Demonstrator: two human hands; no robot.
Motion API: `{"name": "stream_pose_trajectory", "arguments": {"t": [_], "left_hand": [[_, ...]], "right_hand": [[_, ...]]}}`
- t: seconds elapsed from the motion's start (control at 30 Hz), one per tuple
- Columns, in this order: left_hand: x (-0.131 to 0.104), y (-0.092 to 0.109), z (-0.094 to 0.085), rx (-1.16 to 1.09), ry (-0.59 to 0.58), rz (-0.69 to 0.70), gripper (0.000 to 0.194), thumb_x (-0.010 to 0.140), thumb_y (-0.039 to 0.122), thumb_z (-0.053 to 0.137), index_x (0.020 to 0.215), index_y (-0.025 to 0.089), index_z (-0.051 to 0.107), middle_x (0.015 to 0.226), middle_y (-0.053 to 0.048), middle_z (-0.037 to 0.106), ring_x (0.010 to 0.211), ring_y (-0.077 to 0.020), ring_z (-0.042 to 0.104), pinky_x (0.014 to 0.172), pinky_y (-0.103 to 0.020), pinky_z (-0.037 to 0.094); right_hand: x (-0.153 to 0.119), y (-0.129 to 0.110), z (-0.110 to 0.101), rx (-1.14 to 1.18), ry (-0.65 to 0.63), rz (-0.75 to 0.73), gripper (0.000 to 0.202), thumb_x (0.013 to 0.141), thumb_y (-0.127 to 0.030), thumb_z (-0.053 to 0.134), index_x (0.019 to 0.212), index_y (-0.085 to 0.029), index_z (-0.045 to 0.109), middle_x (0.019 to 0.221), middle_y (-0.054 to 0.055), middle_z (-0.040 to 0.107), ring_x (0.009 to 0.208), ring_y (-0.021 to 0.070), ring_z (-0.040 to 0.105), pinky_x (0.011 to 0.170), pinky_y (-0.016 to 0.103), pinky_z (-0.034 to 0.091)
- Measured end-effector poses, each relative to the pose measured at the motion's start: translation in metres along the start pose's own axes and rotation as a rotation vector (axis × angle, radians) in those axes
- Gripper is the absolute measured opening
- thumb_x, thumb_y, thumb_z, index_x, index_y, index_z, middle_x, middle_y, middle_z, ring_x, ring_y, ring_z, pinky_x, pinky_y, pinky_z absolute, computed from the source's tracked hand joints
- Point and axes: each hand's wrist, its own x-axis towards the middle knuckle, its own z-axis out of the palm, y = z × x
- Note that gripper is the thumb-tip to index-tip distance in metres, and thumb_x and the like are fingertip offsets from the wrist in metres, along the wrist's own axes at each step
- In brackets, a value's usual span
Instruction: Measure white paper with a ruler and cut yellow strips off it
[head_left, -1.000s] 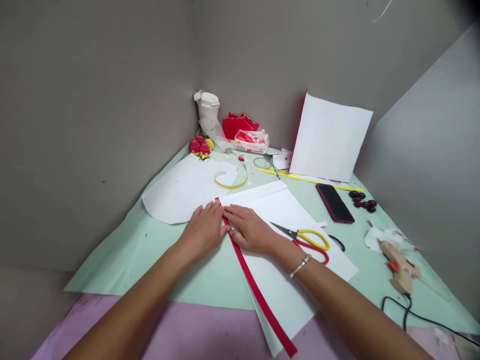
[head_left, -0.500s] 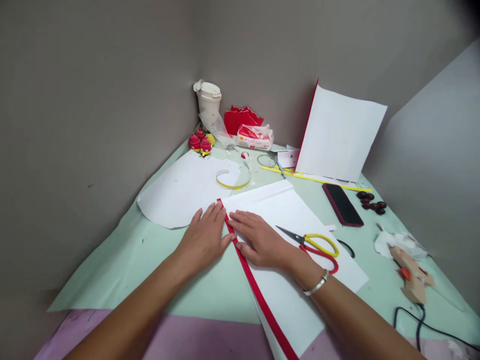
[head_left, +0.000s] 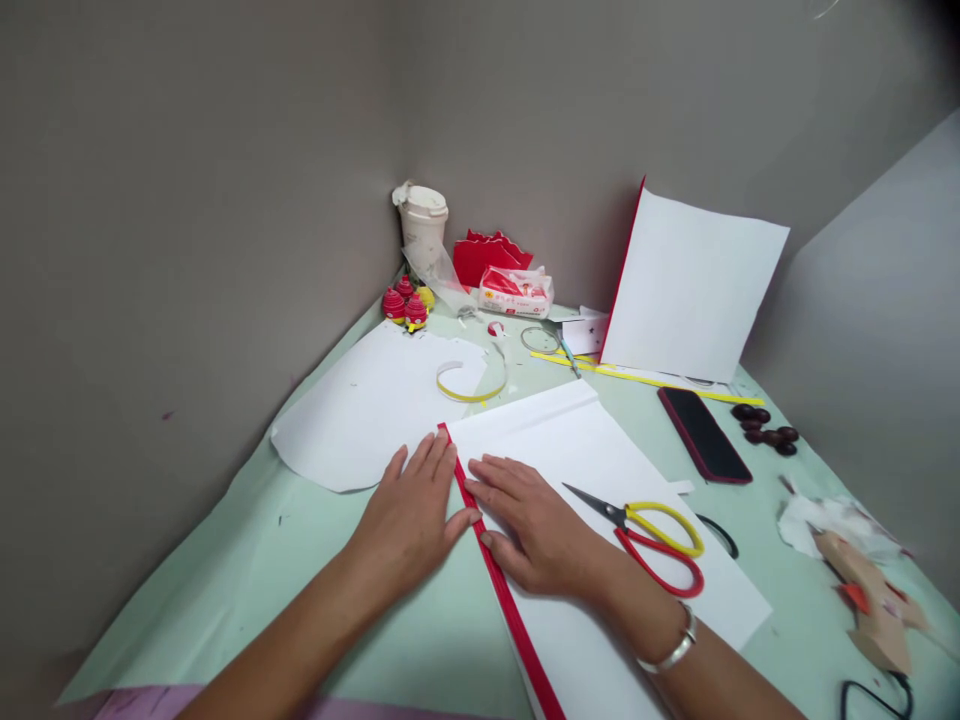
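Observation:
A white paper sheet (head_left: 555, 425) lies in front of me, with a red strip (head_left: 517, 632) along its left edge. My left hand (head_left: 412, 515) rests flat at the strip's left side, fingers stretched forward and thumb on the red. On the other side my right hand (head_left: 532, 525) lies flat on the white paper, its fingertips touching the strip's border. Both hands are open and grip nothing. Scissors (head_left: 622, 520) with one yellow and one red handle lie on the paper beside my right wrist.
A cut white paper (head_left: 352, 410) lies left. Behind are a curled yellow strip (head_left: 472, 397), a lidded cup (head_left: 424, 225), red-and-yellow ornaments (head_left: 405, 305) and a tissue pack (head_left: 517, 292). Rightward are a standing white sheet (head_left: 694, 290), a phone (head_left: 703, 435) and a glue gun (head_left: 874, 605).
The whole scene sits slightly lower in view as the camera tilts up. My hands stay flat along the red strip, with a slightly wider gap between their fingertips.

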Motion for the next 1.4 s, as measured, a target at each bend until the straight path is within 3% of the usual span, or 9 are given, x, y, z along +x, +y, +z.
{"name": "stream_pose_trajectory", "arguments": {"t": [0.23,0.47,0.67,0.97,1.17,1.4], "left_hand": [[0.0002,-0.0005,-0.0004,0.023,-0.023,-0.007,0.070,0.094,0.047,0.050,0.151,0.008,0.036,0.162,-0.016,0.023,0.150,-0.0288,0.021,0.121,-0.051,0.021],[-0.0003,-0.0011,0.0013,-0.014,0.000,0.002,0.071,0.092,0.047,0.053,0.150,0.008,0.038,0.161,-0.017,0.026,0.150,-0.0299,0.022,0.120,-0.052,0.023],[0.0006,0.0002,-0.0021,-0.010,-0.051,-0.009,0.075,0.092,0.050,0.052,0.151,0.006,0.035,0.162,-0.017,0.021,0.151,-0.0297,0.019,0.121,-0.053,0.020],[-0.0005,0.0008,-0.0056,-0.029,-0.055,-0.007,0.076,0.091,0.049,0.052,0.151,0.006,0.035,0.161,-0.016,0.022,0.150,-0.0305,0.020,0.121,-0.053,0.020],[-0.0009,0.0001,-0.0034,-0.040,-0.021,-0.005,0.075,0.090,0.048,0.054,0.150,0.006,0.038,0.160,-0.017,0.025,0.150,-0.0311,0.023,0.121,-0.053,0.022],[-0.0001,-0.0007,-0.0034,-0.005,-0.006,0.008,0.073,0.091,0.049,0.052,0.149,0.008,0.039,0.160,-0.016,0.026,0.149,-0.0303,0.024,0.120,-0.052,0.022]], "right_hand": [[-0.0010,-0.0011,-0.0007,0.060,0.044,-0.028,0.053,0.085,-0.017,0.059,0.137,-0.009,0.056,0.144,0.016,0.055,0.139,0.0286,0.042,0.118,0.045,0.034],[-0.0009,-0.0015,-0.0025,0.077,0.018,-0.027,0.054,0.086,-0.016,0.058,0.140,-0.011,0.055,0.144,0.011,0.057,0.139,0.0282,0.042,0.118,0.044,0.034],[-0.0006,0.0000,-0.0010,0.075,-0.010,-0.022,0.058,0.082,-0.016,0.060,0.140,-0.012,0.055,0.146,0.009,0.056,0.139,0.0288,0.041,0.118,0.045,0.034],[0.0000,0.0006,0.0012,0.073,0.038,-0.037,0.054,0.087,-0.019,0.058,0.140,-0.011,0.053,0.145,0.015,0.054,0.138,0.0288,0.042,0.117,0.047,0.036],[0.0029,-0.0017,0.0048,-0.003,0.001,-0.048,0.061,0.090,-0.018,0.054,0.149,-0.011,0.040,0.152,0.017,0.046,0.143,0.0310,0.037,0.116,0.053,0.036],[0.0040,-0.0019,0.0049,-0.003,0.033,-0.053,0.057,0.089,-0.019,0.057,0.145,-0.011,0.047,0.147,0.017,0.052,0.140,0.0312,0.043,0.115,0.053,0.039]]}}
